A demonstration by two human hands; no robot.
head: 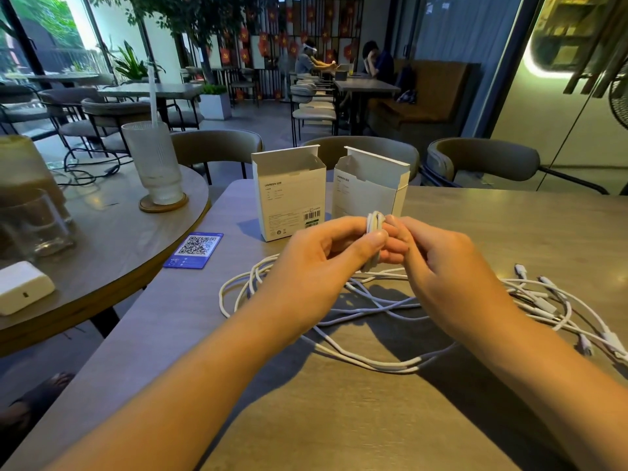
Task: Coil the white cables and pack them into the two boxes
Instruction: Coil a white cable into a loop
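A small coil of white cable is held up above the table between both hands. My left hand pinches it with thumb and fingers from the left. My right hand grips the same coil from the right, fingers curled. Under the hands a tangle of loose white cables spreads over the table, with more cables and plugs off to the right. Two white boxes stand upright with open top flaps just behind the hands: the left box and the right box.
A blue QR-code card lies left of the cables. The round table on the left carries a ribbed glass with a straw on a coaster, other glasses and a white power bank. Chairs stand behind the table.
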